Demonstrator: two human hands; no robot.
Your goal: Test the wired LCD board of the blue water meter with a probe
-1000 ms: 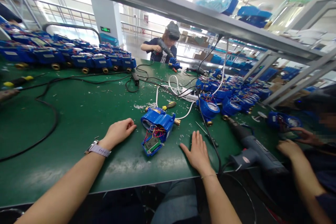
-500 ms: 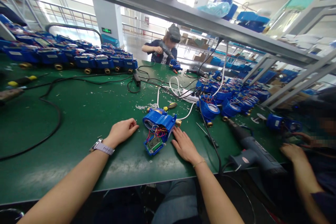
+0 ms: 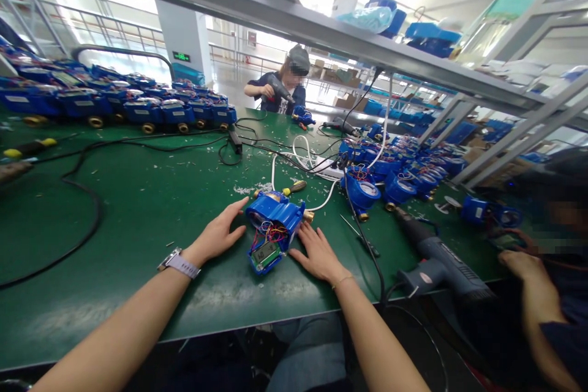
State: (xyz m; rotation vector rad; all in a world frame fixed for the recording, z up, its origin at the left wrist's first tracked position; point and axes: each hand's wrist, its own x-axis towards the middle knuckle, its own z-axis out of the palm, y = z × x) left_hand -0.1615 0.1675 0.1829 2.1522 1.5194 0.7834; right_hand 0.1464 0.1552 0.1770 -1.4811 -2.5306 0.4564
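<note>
On the green table (image 3: pixel 138 196), the blue meter (image 3: pixel 280 213) lies between our two hands, and its body stands open. As we judge, the work on it is only partly finished: the coloured wires (image 3: pixel 274 231) run to the display module (image 3: pixel 265 255), but this module sits outside the body, at the near side, and the wires are not covered. Whether each joint is complete, we cannot tell.

Our left hand (image 3: pixel 223 234) is released and empty — its thumb is apart from the fingers, which point forward, just beside the meter. Our right hand (image 3: pixel 319 254) is also not grasping; it is low over the table, palm down, with fingertips near the brass fitting (image 3: pixel 309 216) — contact we cannot confirm.
</note>
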